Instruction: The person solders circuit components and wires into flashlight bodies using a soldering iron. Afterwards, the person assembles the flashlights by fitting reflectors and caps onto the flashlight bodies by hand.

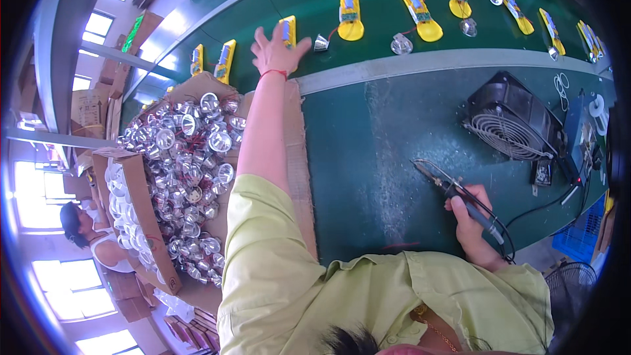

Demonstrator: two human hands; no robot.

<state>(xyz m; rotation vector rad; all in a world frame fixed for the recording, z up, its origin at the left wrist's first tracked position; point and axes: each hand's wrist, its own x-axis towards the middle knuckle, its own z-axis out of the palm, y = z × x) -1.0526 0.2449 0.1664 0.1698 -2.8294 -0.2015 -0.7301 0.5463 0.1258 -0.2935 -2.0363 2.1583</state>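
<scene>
My left hand (277,54) stretches far forward over the green conveyor belt (263,8), its fingers spread. Partly behind those fingers lies a yellow flashlight housing (289,26) with a blue battery and a small green circuit board; whether I touch it cannot be made out. Just right of the hand a small silver reflector cup (321,43) rests on the belt. My right hand (472,217) is wrapped round a soldering iron (460,198), its tip pointing up and left above the green tabletop (348,158). A thin metal tube and a black cable run along the iron.
Several yellow housings (351,16) with wired reflectors lie along the belt. A heap of silver reflectors (190,171) sits on cardboard at left, beside a box of white cups (125,204). A black fan (509,118) stands at right. Another person (105,243) works at far left.
</scene>
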